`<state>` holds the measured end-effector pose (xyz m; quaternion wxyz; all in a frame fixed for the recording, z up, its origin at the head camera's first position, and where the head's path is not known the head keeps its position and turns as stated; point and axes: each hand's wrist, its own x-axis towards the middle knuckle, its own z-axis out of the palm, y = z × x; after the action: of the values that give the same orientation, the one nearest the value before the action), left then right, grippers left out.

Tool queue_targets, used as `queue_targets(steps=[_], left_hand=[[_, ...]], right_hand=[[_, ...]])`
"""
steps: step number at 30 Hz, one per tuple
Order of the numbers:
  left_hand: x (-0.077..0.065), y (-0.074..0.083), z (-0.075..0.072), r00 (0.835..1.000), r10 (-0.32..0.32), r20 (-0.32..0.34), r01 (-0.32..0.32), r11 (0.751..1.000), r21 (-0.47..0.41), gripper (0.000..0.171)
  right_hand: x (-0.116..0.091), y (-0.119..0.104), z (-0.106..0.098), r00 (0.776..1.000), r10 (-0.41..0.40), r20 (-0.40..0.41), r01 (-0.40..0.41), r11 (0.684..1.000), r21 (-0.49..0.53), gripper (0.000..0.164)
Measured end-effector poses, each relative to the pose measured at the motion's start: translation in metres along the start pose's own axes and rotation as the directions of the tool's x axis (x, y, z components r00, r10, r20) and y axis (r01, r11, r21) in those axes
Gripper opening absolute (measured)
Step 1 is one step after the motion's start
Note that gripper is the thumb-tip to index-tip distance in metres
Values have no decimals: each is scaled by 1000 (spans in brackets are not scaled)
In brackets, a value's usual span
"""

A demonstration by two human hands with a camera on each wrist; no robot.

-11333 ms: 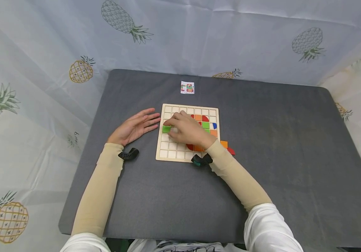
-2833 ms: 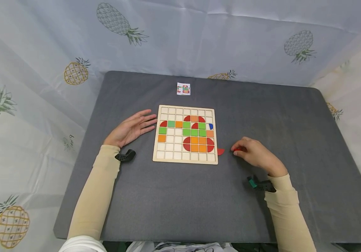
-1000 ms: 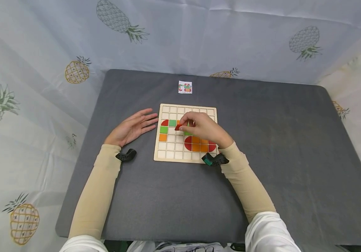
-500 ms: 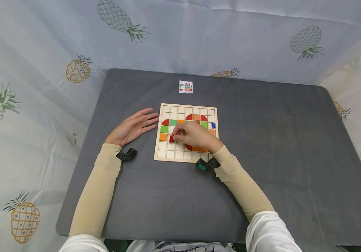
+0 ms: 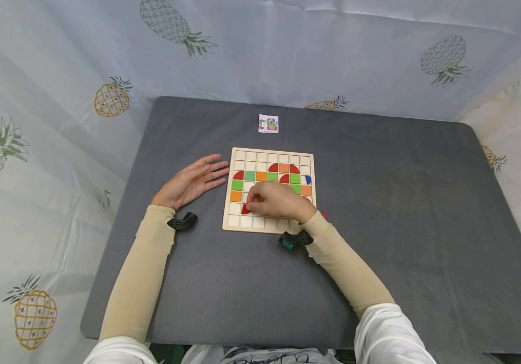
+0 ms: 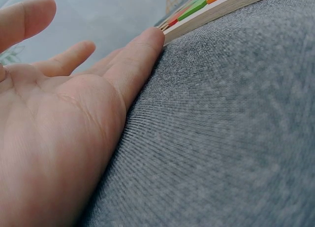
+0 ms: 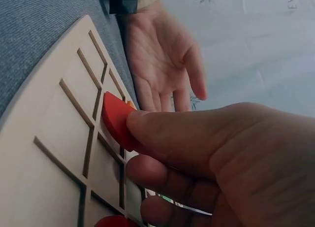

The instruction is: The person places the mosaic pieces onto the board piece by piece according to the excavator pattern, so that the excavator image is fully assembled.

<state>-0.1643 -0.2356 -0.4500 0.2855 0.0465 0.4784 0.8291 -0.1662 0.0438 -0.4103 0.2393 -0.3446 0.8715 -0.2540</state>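
My right hand (image 5: 278, 201) pinches a red quarter-circle tile (image 7: 115, 119) between thumb and fingers. The tile is at the lower left cells of the wooden grid board (image 5: 228, 216); in the right wrist view it is tilted against the grid ridges. Flat beside the board's left edge, my left hand (image 5: 190, 183) lies palm up with its fingers straight, holding nothing. Down the board's left column run a red tile (image 5: 238, 175), a green tile (image 5: 237, 185) and an orange tile (image 5: 236, 196). More coloured tiles fill cells on the right, partly hidden by my right hand.
Behind the board lies a small card (image 5: 268, 124) printed with a coloured grid pattern. Another red tile (image 5: 324, 215) shows at the board's right edge, mostly hidden by my right forearm. The grey table (image 5: 406, 202) extends right; a pineapple-print curtain (image 5: 333, 50) hangs behind it.
Several tiles have joined the board's left side since the oldest frame. My right hand has brought the red tile from the right of the board to its lower left. My left hand stays put.
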Motion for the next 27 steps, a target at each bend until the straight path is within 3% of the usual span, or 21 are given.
queue_targets(steps=[21, 27], left_hand=[[0, -1, -2, 1000, 8, 17, -7, 1000, -17, 67], [1, -1, -1, 1000, 8, 14, -8, 1000, -11, 66]], right_hand=[[5, -9, 17, 989, -54, -141, 24, 978, -207, 8], [2, -8, 8, 985, -51, -164, 24, 987, -160, 13]])
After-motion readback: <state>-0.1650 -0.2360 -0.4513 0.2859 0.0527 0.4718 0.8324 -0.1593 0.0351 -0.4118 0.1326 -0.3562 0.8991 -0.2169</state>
